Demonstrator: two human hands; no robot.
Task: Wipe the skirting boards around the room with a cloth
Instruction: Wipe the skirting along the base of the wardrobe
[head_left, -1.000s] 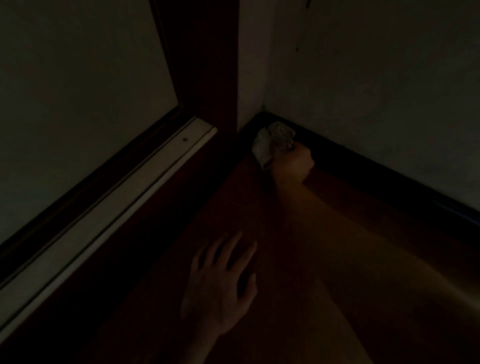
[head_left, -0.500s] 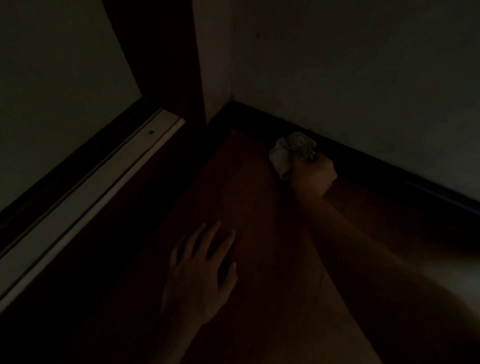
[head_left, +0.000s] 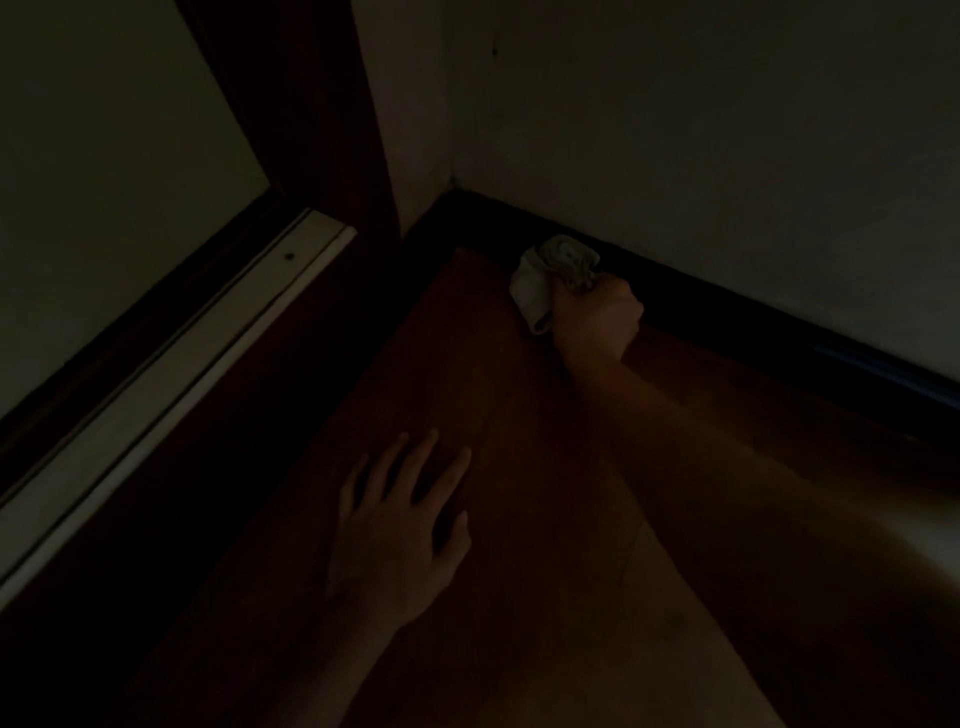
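Head view, very dim light. The right hand (head_left: 595, 317) is closed in a fist round a bunched pale cloth (head_left: 550, 275), with the forearm reaching in from the lower right of the frame. The cloth bulges out of the fist on the side facing the room corner and sits against the foot of the dark skirting board (head_left: 779, 332), where the board meets the reddish-brown floor (head_left: 493, 389). Whether the cloth presses on the face of the board or only on its lower edge cannot be told in this light. The skirting board runs from the room corner diagonally down to the right edge of the frame, below a pale wall (head_left: 727, 130); the cloth lies near the corner end of that run, not at the corner itself. The left hand (head_left: 400, 540) rests palm down on the floor, fingers straight and spread apart, holding nothing, well apart from the right hand and nearer the camera. At upper left, a dark upright post (head_left: 322, 104) stands beside the corner, with a narrow strip of pale wall between them. A pale flat strip (head_left: 156, 384) runs diagonally from the foot of that post to the lower left edge, bearing one small dark spot (head_left: 289, 255) near its upper end. Above the strip is a pale panel (head_left: 104, 156) bordered by a dark edge. Surface detail on the skirting board is too dark to judge.
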